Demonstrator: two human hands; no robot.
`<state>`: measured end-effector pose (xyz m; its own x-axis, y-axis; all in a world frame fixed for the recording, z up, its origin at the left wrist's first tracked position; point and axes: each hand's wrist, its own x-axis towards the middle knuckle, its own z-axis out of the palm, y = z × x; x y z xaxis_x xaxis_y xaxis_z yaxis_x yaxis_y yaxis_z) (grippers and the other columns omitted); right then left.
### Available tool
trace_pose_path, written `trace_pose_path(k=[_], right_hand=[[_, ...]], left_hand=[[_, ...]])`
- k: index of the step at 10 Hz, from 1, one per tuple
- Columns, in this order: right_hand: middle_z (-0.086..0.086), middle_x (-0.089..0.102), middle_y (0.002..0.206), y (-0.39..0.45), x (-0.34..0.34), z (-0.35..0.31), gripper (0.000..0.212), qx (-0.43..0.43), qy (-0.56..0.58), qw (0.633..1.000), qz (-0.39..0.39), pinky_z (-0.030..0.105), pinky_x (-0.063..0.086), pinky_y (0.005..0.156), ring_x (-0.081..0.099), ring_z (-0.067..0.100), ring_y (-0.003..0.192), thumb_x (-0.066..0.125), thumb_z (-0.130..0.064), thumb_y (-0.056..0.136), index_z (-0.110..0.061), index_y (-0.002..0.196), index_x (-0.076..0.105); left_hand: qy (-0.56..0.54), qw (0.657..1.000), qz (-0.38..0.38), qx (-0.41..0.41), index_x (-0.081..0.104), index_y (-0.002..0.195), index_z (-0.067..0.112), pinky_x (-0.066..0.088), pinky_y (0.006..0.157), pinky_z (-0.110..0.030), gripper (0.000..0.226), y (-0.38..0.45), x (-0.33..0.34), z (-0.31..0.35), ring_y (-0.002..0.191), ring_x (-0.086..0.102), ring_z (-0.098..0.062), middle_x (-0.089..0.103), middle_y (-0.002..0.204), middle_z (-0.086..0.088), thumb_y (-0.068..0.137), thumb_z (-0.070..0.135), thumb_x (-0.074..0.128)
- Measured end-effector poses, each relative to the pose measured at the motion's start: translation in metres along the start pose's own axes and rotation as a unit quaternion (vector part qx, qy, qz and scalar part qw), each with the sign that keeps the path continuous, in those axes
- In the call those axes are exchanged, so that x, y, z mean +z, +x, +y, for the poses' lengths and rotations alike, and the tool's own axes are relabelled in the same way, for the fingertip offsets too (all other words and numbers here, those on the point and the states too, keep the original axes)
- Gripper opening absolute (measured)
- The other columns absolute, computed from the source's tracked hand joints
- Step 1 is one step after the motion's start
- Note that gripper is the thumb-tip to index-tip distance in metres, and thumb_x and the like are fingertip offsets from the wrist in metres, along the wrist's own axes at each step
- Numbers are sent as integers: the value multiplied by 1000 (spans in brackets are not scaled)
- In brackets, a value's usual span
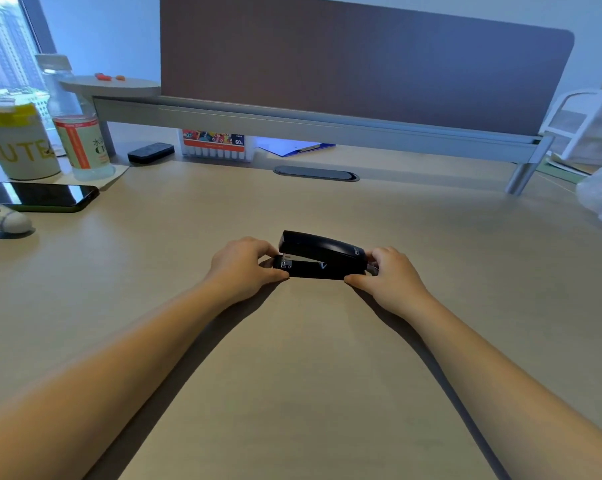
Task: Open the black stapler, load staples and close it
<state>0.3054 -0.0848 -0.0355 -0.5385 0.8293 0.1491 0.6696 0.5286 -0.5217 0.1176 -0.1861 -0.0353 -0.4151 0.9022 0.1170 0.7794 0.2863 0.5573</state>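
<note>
Black stapler (322, 256) lies flat on the desk (292, 358), mid-desk, lengthwise left to right, mouth end toward my left. My left hand (244, 266) is curled at the mouth end, thumb on the near edge of the base, fingers closed round the front. My right hand (391, 275) cups the hinge end, thumb against the near side, fingers bent over the back. Both hands touch the stapler; neither lifts it.

Top arm sits slightly raised at the mouth, a sliver of metal magazine showing beneath. No staples in view anywhere near; none in either hand as far as I can see.

Judgement: opening step, at its start. Next move calls for the left hand to pin the base down while the cover swings up and back on the hinge, baring the staple channel. Then a strip of staples is needed.
</note>
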Motion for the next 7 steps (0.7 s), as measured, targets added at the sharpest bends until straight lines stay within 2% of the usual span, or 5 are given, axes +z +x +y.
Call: trace_pose_path(k=[3,4,6,7], right_hand=[[15,62,105,94,16,7,36,25,-7,999,47,38,44,75,55,31,97,60,-32,78,-9,106,59],[16,62,107,122,22,8,37,28,-5,998,55,37,43,74,55,32,97,59,-32,79,-7,107,57],[18,61,110,157,27,6,39,41,-15,997,58,39,44,77,55,34,100,58,-32,81,-5,108,54],[17,61,109,157,32,10,36,43,-5,997,65,41,47,77,56,32,99,56,-30,81,-6,107,54]], left_hand=[[24,999,-1,-24,55,118,20,44,81,-38,41,98,11,-4,108,53,-28,60,122,-10,80,37,56],[20,999,6,-38,53,122,21,46,91,-43,44,127,11,-8,111,52,-30,58,126,-12,81,37,55],[45,998,15,-47,49,126,21,43,95,-43,46,161,14,-9,115,50,-32,56,130,-14,84,39,51],[61,997,27,-37,52,120,13,43,94,-43,46,159,17,-10,111,51,-33,57,125,-17,83,40,51]])
